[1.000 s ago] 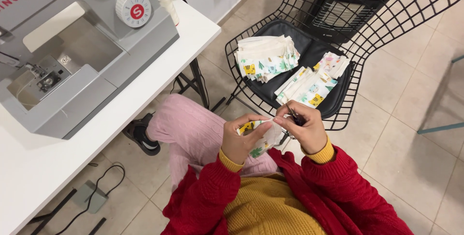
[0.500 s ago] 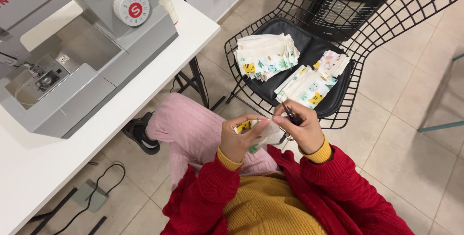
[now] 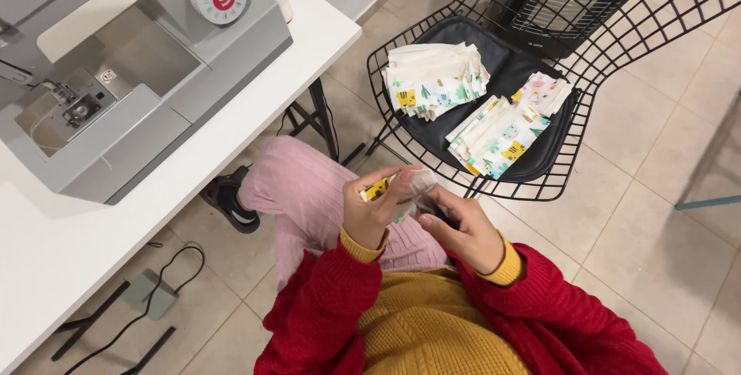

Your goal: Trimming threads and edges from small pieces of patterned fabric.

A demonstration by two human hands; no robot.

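Tiled flooring (image 3: 664, 213) surrounds the seated person, over whose lap the printed fabric piece (image 3: 394, 190) is pinched in the left hand (image 3: 376, 209). Right hand (image 3: 461, 230) fingers close on its edge, apparently gripping a small dark tool. Beyond, folded fabric stacks (image 3: 471, 109) rest on a wire chair (image 3: 617, 59); a sewing machine (image 3: 116, 66) occupies the white table (image 3: 231, 151).

White table (image 3: 255, 105), grey sewing machine (image 3: 131, 74) on it

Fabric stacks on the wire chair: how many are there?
2. One fabric stack lies at the cushion's back left, the other fabric stack at its front right. Pieces within each cannot be counted.
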